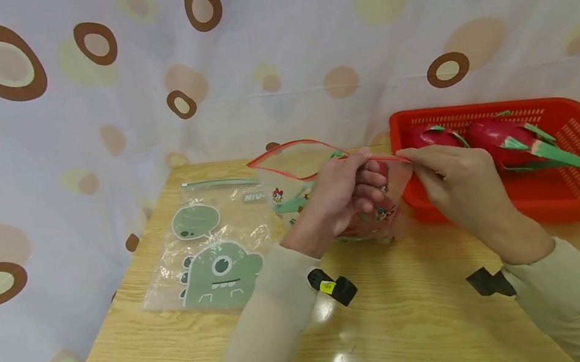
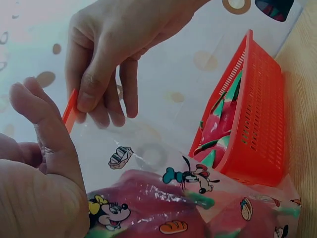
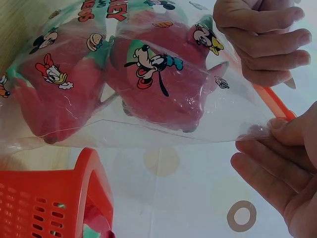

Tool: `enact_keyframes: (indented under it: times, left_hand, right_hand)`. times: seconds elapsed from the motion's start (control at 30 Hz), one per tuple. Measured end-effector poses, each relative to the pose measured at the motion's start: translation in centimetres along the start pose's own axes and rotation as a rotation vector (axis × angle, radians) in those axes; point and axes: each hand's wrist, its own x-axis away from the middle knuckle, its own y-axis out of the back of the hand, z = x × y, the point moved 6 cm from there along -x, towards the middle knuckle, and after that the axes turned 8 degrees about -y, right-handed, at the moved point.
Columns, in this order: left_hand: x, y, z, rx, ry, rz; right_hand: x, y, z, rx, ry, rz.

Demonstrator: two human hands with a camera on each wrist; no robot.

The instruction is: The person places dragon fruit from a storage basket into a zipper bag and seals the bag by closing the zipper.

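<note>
A clear zip bag (image 3: 215, 116) with cartoon prints and a red zip strip (image 1: 388, 158) stands on the table. Two dragon fruits (image 3: 158, 94), pink with green tips, show inside it. My left hand (image 1: 338, 192) pinches the strip near its middle, its other fingers loosely curled. At the strip's right end, my right hand (image 1: 460, 188) grips the corner between thumb and forefinger. Left of my left hand the bag's mouth gapes in a loop; between the hands its edges lie together.
A red plastic basket (image 1: 528, 215) at the right holds more dragon fruits (image 1: 501, 139). Flat on the table (image 1: 399, 326) at the left lies another zip bag (image 1: 225, 270) with a green monster print. A patterned curtain (image 1: 270, 41) hangs behind.
</note>
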Motion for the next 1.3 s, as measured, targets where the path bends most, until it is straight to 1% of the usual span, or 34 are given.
enact_keyframes:
  times: [0.17,0.33,0.57,0.67,0.83,0.93,1.07,1.2,1.3]
  left_hand:
    - [0.2,0.9,-0.2,-0.014,-0.001,-0.017]
    - [0.3,1.9,-0.4,-0.051,0.009,-0.023]
    - [0.5,3.0,-0.6,-0.090,0.023,-0.023]
    - [0.6,3.6,-0.7,-0.100,0.042,-0.029]
    - [0.7,4.6,-0.7,-0.095,0.071,-0.049]
    - [0.8,5.1,-0.7,-0.079,0.069,-0.055]
    - [0.7,5.7,-0.8,-0.089,0.058,-0.061]
    - [0.7,6.6,-1.0,-0.095,0.059,-0.094]
    - [0.8,7.4,-1.3,-0.088,0.057,-0.112]
  right_hand:
    - [0.2,0.1,0.1,0.020,0.006,0.014]
    - [0.4,0.1,0.1,0.027,0.011,0.022]
    - [0.7,0.2,0.1,0.014,0.019,0.007]
    - [0.8,0.3,0.1,0.020,0.022,0.006]
    - [1.1,0.5,-0.2,0.038,0.006,0.011]
    - [1.2,0.6,-0.4,0.031,-0.008,0.016]
    - [1.2,0.6,-0.5,0.021,-0.014,0.013]
    - [1.4,0.8,-0.7,0.018,-0.015,-0.005]
    - [1.5,0.8,-1.0,-0.004,-0.017,-0.025]
